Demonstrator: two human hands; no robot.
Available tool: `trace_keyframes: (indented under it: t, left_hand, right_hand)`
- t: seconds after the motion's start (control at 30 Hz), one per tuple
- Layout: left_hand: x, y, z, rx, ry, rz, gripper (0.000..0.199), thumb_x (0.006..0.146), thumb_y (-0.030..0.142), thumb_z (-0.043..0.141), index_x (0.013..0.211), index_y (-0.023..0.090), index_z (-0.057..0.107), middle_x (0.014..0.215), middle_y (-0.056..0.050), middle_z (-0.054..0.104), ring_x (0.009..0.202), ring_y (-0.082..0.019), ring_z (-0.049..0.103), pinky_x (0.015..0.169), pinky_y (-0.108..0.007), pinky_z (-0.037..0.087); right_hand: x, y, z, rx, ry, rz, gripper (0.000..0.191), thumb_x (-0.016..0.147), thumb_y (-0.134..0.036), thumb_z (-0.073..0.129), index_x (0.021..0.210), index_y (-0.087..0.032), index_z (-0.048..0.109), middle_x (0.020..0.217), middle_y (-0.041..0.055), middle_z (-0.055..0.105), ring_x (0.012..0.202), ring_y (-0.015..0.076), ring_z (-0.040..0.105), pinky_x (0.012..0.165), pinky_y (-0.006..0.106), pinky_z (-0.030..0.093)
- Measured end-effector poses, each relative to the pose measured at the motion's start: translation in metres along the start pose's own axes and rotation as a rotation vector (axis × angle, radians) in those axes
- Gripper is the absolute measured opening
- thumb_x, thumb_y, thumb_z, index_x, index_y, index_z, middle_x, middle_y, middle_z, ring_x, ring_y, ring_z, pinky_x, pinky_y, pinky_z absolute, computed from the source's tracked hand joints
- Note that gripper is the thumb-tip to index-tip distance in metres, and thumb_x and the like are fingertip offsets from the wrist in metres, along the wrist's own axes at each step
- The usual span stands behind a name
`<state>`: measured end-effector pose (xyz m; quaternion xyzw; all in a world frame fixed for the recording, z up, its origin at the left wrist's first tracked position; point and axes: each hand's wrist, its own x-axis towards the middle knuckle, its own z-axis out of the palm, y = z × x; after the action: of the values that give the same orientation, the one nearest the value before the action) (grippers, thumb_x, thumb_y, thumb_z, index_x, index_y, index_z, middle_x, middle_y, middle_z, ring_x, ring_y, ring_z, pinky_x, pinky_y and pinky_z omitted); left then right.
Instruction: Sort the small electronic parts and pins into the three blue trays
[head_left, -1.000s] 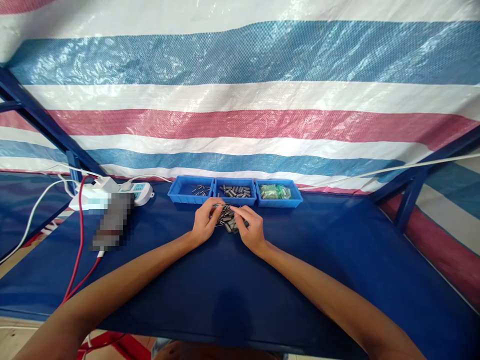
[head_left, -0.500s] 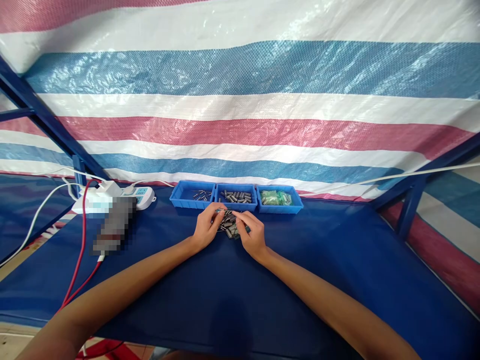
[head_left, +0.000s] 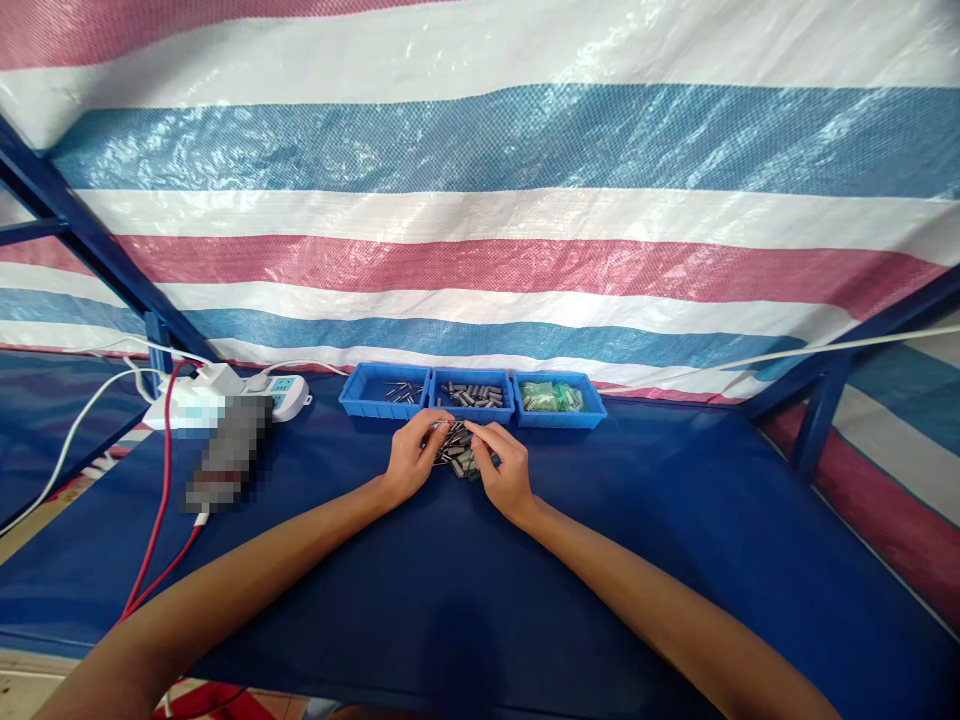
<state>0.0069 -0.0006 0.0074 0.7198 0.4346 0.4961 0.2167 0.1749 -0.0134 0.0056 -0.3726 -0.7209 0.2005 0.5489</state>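
Pile of small loose parts [head_left: 460, 464] lies on the blue tabletop [head_left: 337, 590], directly in front of the middle bin [head_left: 484, 414] and between the two hands. Mixed make-up: short, stubby grey cylinders, slim shiny pins, a few pieces with a greenish tint toward the near right. Pieces overlap at all angles; surfaces dull to bright metal. Exact count not readable from where I stand.

Left hand [head_left: 411, 458]: at the pile's left edge, back of hand turned outward, fingers curled, thumb and forefinger drawn together in a pinch above the parts. Something slim shows at the fingertips; I cannot tell whether it is gripped.

Right hand [head_left: 505, 472]: at the right edge, forefinger stretched out over the top of the pile, thumb bent below it, remaining fingers folded. A small gap shows between thumb and forefinger; whether a part is held, I cannot tell.

Both forearms reach in from the near edge, slanting inward, wrists low over the tabletop.
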Motion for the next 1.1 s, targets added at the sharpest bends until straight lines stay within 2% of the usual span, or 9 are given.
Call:
trace_keyframes:
  t: [0.23, 0.53, 1.1]
  left_hand:
    - [-0.002, -0.0003, 0.0007, -0.01, 0.029, -0.002, 0.021, 0.093, 0.031, 0.046, 0.101, 0.018, 0.061, 0.089, -0.005, 0.064, 0.077, -0.014, 0.062, 0.059, -0.02, 0.048]
    - [-0.0014, -0.0006, 0.0005, -0.019, 0.032, -0.017, 0.021, 0.092, 0.031, 0.048, 0.101, 0.018, 0.061, 0.087, -0.004, 0.065, 0.07, -0.012, 0.062, 0.056, -0.02, 0.047]
    - [-0.0017, -0.0019, 0.0019, -0.056, 0.04, 0.001, 0.021, 0.092, 0.03, 0.048, 0.101, 0.018, 0.061, 0.091, -0.005, 0.064, 0.076, -0.013, 0.063, 0.058, -0.019, 0.049]
  right_hand:
    - [-0.0011, -0.0015, 0.0, 0.026, 0.003, 0.019, 0.03, 0.091, -0.02, 0.045, 0.114, -0.018, 0.065, 0.08, 0.0042, 0.059, 0.065, 0.0128, 0.054, 0.061, 0.026, 0.045]
    - [-0.0022, 0.0009, 0.0002, 0.034, -0.002, 0.013, 0.03, 0.091, -0.019, 0.045, 0.115, -0.018, 0.064, 0.079, 0.0036, 0.058, 0.065, 0.0124, 0.053, 0.061, 0.026, 0.045]
    - [-0.0024, 0.0015, 0.0016, 0.059, -0.022, 0.012, 0.03, 0.091, -0.019, 0.044, 0.115, -0.019, 0.062, 0.078, 0.0031, 0.056, 0.063, 0.0126, 0.052, 0.061, 0.026, 0.044]
